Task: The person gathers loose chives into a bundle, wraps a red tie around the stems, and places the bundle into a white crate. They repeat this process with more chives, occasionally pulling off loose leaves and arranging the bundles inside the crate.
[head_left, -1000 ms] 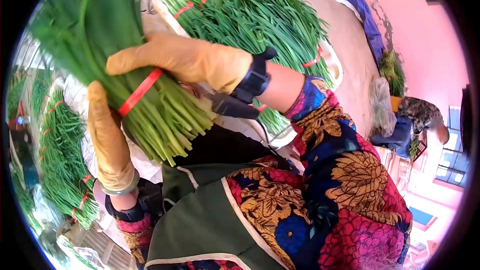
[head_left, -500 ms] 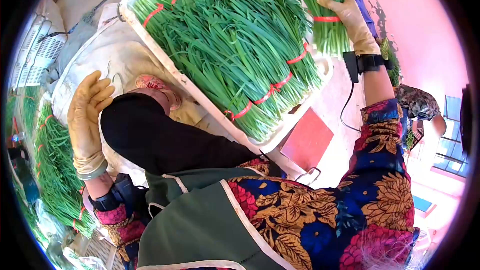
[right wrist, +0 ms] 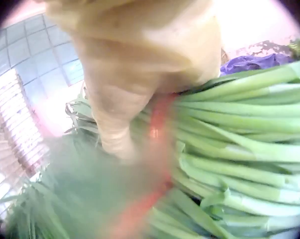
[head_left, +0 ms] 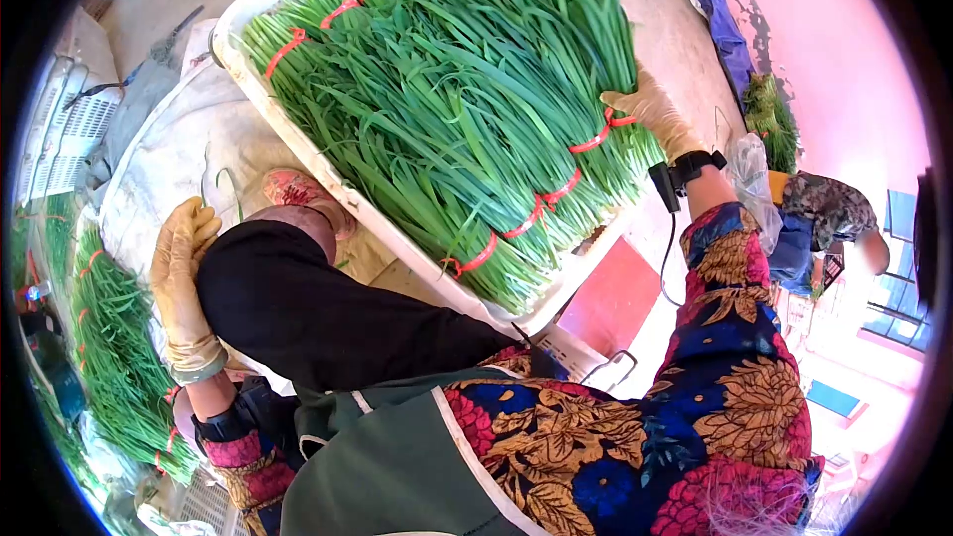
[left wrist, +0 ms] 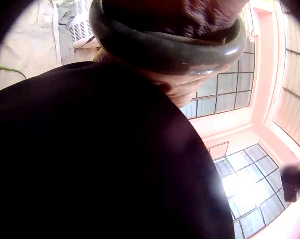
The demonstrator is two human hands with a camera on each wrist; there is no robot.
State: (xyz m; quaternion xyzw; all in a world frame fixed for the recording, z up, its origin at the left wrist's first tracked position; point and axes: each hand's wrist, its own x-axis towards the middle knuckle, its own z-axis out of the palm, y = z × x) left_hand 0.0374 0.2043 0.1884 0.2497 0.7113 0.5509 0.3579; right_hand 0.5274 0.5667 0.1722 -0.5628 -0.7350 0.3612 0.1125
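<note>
The right glove [head_left: 659, 117] grips a bundle of long green stalks [head_left: 602, 35] over the right side of a white crate [head_left: 392, 235] filled with similar bundles. In the right wrist view, the gloved hand [right wrist: 140, 59] lies over the stalks [right wrist: 239, 149], its thumb beside their red band [right wrist: 161, 119]; some fingers are hidden. Beside the black-clad knee, the gloved left hand [head_left: 183, 283] has loosely bent fingers and holds nothing. The left wrist view shows a bangle [left wrist: 175, 55] and dark cloth, not the fingers.
More banded bundles [head_left: 114, 337] lie at the left. A red board [head_left: 608, 300] sits by the crate's lower right corner. Purple cloth [head_left: 710, 5] runs along the pink wall. At the right, another person [head_left: 832, 210] bends down; a clear plastic bag [head_left: 751, 189] is nearby.
The left hand has released the bundle and moved down beside the knee. The right hand has carried the bundle rightward, then lowered it onto the crate's right side.
</note>
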